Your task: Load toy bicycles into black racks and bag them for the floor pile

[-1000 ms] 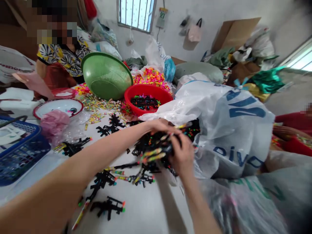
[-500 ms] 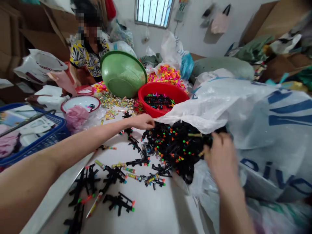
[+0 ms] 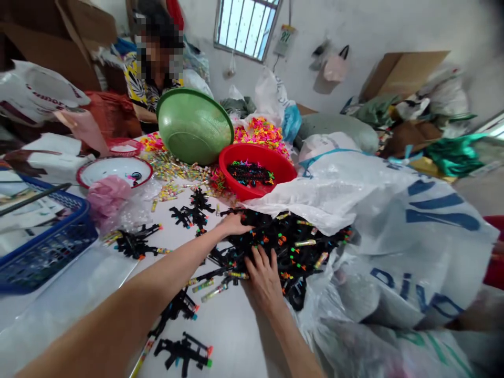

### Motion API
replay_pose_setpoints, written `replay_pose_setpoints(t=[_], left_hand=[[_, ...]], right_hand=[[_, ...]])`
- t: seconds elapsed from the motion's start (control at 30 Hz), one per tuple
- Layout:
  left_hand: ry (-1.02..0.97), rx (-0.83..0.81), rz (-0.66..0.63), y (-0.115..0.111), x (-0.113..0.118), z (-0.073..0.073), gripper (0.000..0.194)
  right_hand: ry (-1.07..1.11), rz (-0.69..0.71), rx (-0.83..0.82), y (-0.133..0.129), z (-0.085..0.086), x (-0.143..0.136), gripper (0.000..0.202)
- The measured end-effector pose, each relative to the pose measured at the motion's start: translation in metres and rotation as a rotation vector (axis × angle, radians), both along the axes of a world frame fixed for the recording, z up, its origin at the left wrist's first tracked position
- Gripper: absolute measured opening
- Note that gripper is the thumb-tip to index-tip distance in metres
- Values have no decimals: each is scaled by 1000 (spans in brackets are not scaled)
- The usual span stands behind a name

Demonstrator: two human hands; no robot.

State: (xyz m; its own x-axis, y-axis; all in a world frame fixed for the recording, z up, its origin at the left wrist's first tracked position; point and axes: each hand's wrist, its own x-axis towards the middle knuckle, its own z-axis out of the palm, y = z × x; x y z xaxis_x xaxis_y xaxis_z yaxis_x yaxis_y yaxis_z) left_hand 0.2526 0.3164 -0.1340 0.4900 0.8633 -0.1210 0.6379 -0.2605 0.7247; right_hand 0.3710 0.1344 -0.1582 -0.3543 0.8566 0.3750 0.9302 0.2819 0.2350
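Observation:
A heap of small black toy guns (image 3: pixel 271 236) with orange and green tips spills from the mouth of a large white woven sack (image 3: pixel 315 197). At the heap's left side is my left hand (image 3: pixel 235 224), its fingers stretched in among the toy guns and their tips partly hidden. My right hand (image 3: pixel 265 275) lies on the near edge of the heap with fingers spread, touching the toy guns. Candy-filled clear tubes (image 3: pixel 214 292) lie among the guns. Closer to me, a separate toy gun (image 3: pixel 184 353) rests on the white table (image 3: pixel 232 341).
Beyond the heap stand a red basin (image 3: pixel 255 149) holding toy guns and a tilted green basin (image 3: pixel 195 126). Bright small pieces (image 3: pixel 260 134) are piled behind. A blue basket (image 3: pixel 47 241) and an enamel basin (image 3: pixel 114 173) are at left. Another person (image 3: pixel 153 89) sits across the table.
My right hand has left the sack's edge and moved left onto the heap. My left hand has gone lower into the toy guns. More candy tubes show on the heap, and the view has shifted.

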Motion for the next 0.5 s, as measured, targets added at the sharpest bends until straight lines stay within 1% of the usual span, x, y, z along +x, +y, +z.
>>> replay_pose_setpoints(t=[0.07,0.13,0.2,0.23,0.27,0.33,0.4,0.43,0.5], left_hand=[[-99,-59,-3,-15,-4,1,50],[-192,-117,7,-34,-4,4,52],[-279,-162,9,-52,6,9,57],[-334,-181,2,-61,15,14,58],[-410,-198,-8,-68,27,19,58],[-594,-191,-31,-77,60,35,57],[-739,-132,-48,-76,99,55,48],[-758,-100,-55,-72,119,66,43],[-730,-59,-90,-60,153,84,35]], right_hand=[[-25,49,22,-2,1,8,20],[-42,97,64,-11,7,18,14],[-43,114,119,-22,18,29,14],[-42,101,145,-26,27,35,14],[-47,76,165,-28,36,42,14],[-79,-11,194,-28,59,58,15],[-150,-119,202,-19,82,78,16],[-196,-168,194,-12,93,92,17],[-276,-250,191,6,112,123,24]])
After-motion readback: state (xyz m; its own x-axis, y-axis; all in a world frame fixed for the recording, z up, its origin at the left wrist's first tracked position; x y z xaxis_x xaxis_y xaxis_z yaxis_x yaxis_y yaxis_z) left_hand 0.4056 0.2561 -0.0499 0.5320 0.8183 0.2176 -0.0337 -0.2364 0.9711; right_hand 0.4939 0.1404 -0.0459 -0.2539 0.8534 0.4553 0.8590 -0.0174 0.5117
